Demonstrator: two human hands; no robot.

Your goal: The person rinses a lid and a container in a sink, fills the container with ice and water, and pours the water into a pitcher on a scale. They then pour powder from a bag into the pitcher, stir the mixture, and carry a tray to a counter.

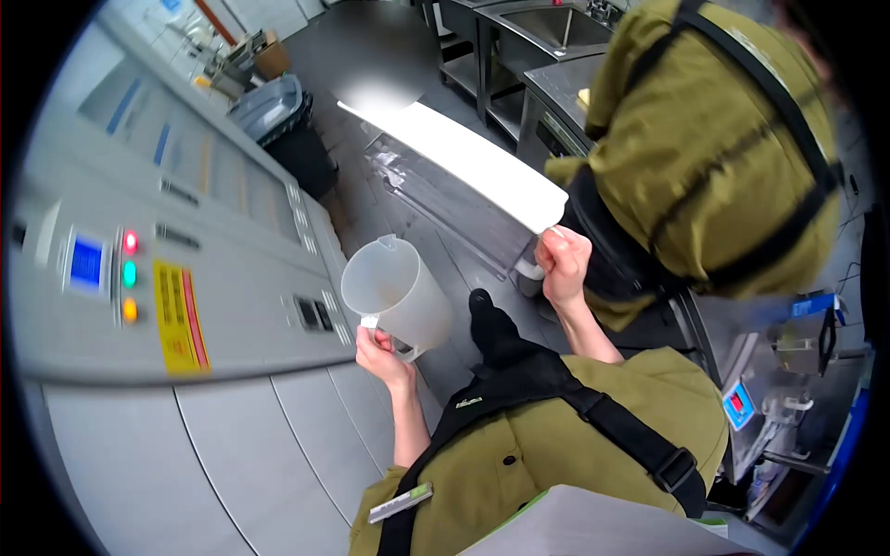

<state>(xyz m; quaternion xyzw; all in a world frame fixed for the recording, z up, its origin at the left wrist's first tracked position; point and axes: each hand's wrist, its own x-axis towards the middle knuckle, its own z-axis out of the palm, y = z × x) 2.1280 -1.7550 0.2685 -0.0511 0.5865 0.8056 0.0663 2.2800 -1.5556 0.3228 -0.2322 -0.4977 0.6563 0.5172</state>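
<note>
My left hand [382, 357] is closed around the handle of a translucent plastic jug [422, 310], which tilts with its open mouth toward the upper left. No contents can be made out inside it. My right hand [564, 264] grips the near end of a long clear plastic container [454, 204] with a white lid [473, 162] on top. This container is held out ahead, over the grey tiled floor, and its far end lies beside a blurred patch. A gap separates the jug from the container.
A grey cabinet [232, 315] with indicator lights and a screen runs along the left. Close on my right stands a person in an olive shirt [714, 157]. Beyond are a black bin [301, 157] and a steel sink [561, 28]. A steel counter [567, 79] adjoins the person.
</note>
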